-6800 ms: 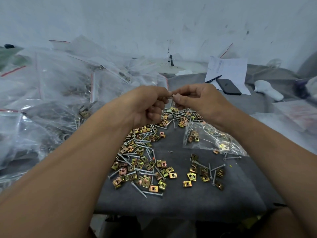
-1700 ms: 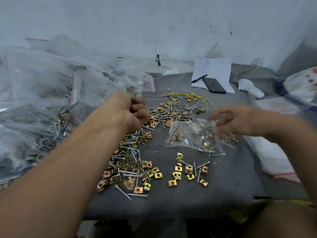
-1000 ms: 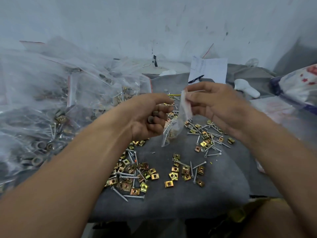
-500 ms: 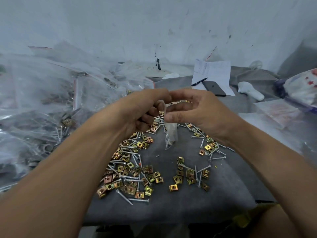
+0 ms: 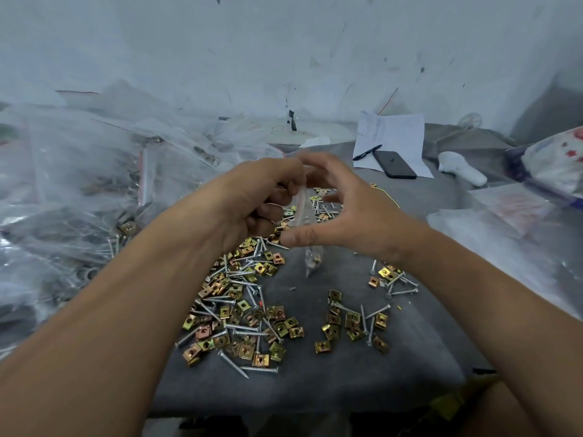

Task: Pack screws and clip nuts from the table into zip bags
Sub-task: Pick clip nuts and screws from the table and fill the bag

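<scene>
Head view: both hands have lifted the zip bag (image 5: 310, 238) off the worktop (image 5: 315, 383) since a second ago. The left hand (image 5: 255, 200) pinches its top; the right hand (image 5: 344, 212) spreads open beside it. It hangs above centre holding a few pieces. Screws (image 5: 243, 326) and clip nuts (image 5: 353, 323) lie loose at 6 o'clock; filled bags (image 5: 79, 197) are heaped at 9 o'clock.

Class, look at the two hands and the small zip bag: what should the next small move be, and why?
Probably run the fingers along the zip bag top to seal it. The left hand pinches its top edge, the bag hangs with parts inside, and the right hand is spread open beside it.
</scene>
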The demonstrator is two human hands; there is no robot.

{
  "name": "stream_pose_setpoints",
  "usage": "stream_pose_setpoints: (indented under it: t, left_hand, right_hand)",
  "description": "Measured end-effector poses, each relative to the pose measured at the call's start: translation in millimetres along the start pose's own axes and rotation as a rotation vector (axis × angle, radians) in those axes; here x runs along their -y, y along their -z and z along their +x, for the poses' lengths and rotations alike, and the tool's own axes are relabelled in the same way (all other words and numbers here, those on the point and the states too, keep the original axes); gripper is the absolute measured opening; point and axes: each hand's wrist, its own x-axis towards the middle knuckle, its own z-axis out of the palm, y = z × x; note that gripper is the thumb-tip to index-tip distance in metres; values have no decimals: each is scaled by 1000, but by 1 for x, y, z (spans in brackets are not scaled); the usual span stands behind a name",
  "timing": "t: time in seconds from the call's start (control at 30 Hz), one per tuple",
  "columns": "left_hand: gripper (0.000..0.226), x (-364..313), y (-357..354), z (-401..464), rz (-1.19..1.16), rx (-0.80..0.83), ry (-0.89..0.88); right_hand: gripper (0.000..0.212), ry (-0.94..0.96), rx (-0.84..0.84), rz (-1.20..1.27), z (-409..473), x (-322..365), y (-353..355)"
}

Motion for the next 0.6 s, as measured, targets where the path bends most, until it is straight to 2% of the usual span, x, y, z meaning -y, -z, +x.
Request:
stream_pose_setpoints:
  t: [0.33, 0.6]
  left_hand:
    - [32, -2, 8, 2, -50, -30, 89]
    - [23, 1, 12, 3, -63, 17, 135]
  right_hand:
    - [81, 49, -99, 48, 2, -1, -3]
    - [86, 45, -100, 15, 5, -5, -7]
